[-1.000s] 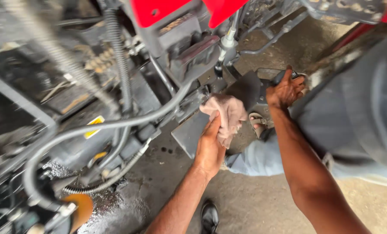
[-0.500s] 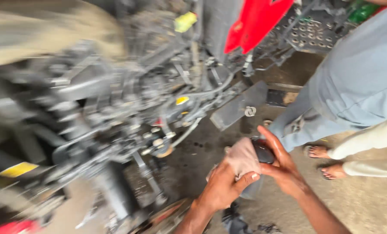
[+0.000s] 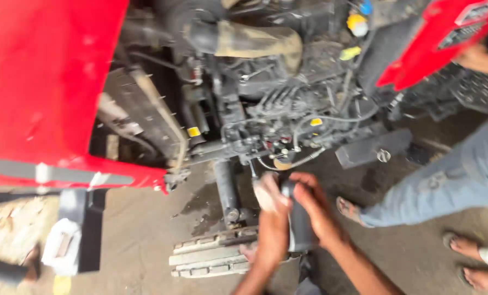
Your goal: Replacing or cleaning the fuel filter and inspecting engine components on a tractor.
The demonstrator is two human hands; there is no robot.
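My left hand (image 3: pixel 272 221) presses a pale, dirty rag (image 3: pixel 266 192) against the top of a dark cylindrical part (image 3: pixel 299 229). My right hand (image 3: pixel 316 210) is wrapped around that cylinder and holds it upright between both hands, just below the greasy engine (image 3: pixel 271 109) of a red tractor. The picture is blurred, so the finger positions are rough.
The red hood (image 3: pixel 41 87) fills the left side and a red panel (image 3: pixel 435 41) the upper right. Another person in grey trousers (image 3: pixel 446 186) and sandals stands at right. A ridged footplate (image 3: pixel 211 254) lies on the stained concrete floor. A white container (image 3: pixel 63 246) sits at lower left.
The view swung from the machine's underside out to the whole engine bay. My hands came away from the machine with the rag and now hold the dark cylinder between them.
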